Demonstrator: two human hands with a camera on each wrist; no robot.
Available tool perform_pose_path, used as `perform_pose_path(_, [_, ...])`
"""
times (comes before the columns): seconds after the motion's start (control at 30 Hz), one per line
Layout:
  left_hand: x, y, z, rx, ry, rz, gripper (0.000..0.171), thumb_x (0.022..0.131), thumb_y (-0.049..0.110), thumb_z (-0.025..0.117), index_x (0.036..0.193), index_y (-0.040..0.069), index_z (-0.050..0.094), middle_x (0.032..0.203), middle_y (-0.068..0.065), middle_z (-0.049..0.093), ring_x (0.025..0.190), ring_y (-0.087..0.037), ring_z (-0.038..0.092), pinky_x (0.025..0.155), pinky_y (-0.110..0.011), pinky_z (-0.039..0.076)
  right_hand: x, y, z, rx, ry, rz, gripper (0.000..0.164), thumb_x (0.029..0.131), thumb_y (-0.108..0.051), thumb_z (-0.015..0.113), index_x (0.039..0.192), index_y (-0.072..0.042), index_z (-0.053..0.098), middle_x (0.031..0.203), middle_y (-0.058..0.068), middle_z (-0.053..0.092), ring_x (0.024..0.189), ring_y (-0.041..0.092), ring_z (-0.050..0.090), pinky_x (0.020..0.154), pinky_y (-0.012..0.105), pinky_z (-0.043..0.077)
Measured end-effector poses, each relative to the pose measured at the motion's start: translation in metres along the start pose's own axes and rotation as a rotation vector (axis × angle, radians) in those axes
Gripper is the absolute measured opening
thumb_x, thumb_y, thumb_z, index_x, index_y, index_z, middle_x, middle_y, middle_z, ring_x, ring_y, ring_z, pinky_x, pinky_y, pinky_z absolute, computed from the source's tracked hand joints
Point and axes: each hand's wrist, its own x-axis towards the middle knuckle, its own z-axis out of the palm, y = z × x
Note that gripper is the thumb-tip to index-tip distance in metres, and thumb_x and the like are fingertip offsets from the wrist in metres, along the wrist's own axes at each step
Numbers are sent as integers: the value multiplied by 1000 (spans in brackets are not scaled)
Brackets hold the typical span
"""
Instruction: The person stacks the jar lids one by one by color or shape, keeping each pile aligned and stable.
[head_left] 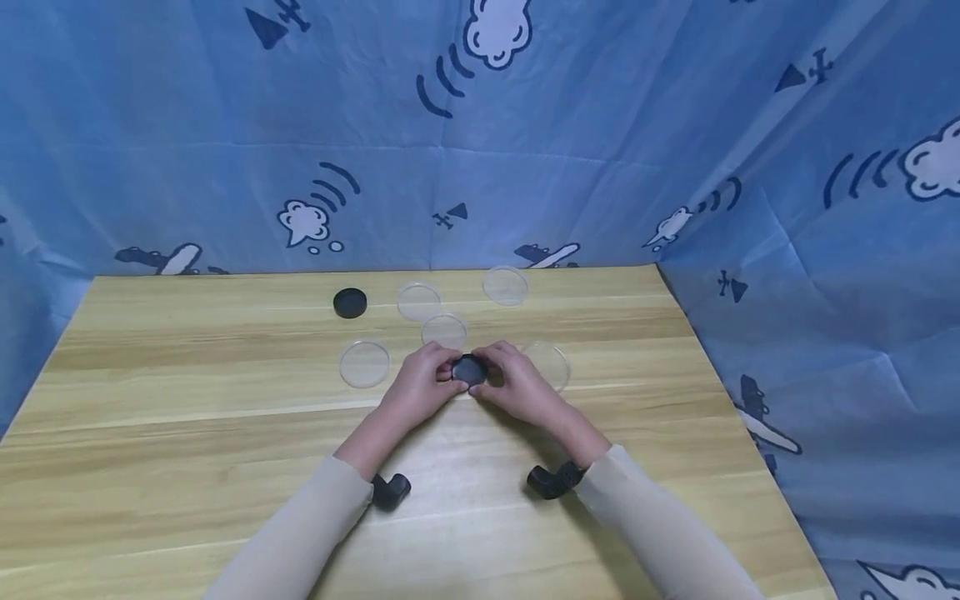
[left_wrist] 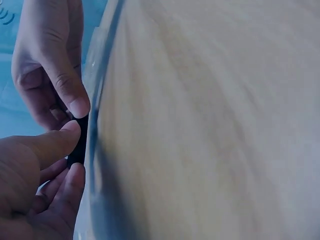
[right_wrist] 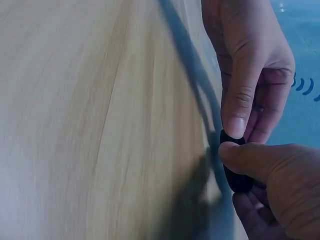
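Observation:
A small round black lid-like disc [head_left: 469,370] is held between both hands at the middle of the table. My left hand [head_left: 422,382] pinches its left edge with thumb and fingers. On the opposite side my right hand [head_left: 522,384] pinches the right edge. Both wrist views show the disc's dark side, [left_wrist: 77,147] partly covered by thumbs and fingertips. Just behind the hands lies a clear round dish [head_left: 444,332]. Another clear dish [head_left: 550,365] is partly hidden behind the right hand, and a third clear dish [head_left: 364,364] lies left of the left hand.
Farther back, a second black disc [head_left: 350,303] rests beside a clear dish [head_left: 418,302]. One more clear dish [head_left: 505,286] lies near the back edge. The wooden table [head_left: 187,467] meets a blue patterned curtain [head_left: 375,100] behind and at the right.

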Motion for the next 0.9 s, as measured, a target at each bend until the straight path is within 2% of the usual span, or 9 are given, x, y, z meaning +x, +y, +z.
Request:
perform_pose_path(0.2, [-13,-1,-15,-4,3,-7,44,86,9,85,126,-1,71,113,-14,68,103,-22,71,92,-29,61,-1,-16,7,23,10,-29,53,88,-9,83,135,4,63,128,19,66,118,31,65,106,45,54])
perform_pose_path(0.43, [-35,-9,-32,63,22,22,41,84,9,87,121,-1,73,104,-12,69,94,-18,65,87,-32,59,-4,-34,23,42,8,-68,51,88,-9,83,133,4,64,124,17,67,115,27,65,101,44,56])
perform_pose_path(0.6, [-52,-14,-45,97,42,16,41,83,9,87,121,-1,73,103,-11,70,91,-16,63,86,-33,57,-2,-49,35,65,-13,-88,50,88,-9,83,133,3,64,125,16,67,114,25,65,99,41,56])
perform_pose_path(0.9, [-76,-22,-63,25,66,-8,42,84,5,85,123,-4,71,106,-13,68,98,-21,70,89,-31,61,3,-68,49,93,-69,-99,52,89,-11,83,135,2,63,124,14,65,113,22,64,100,37,56])
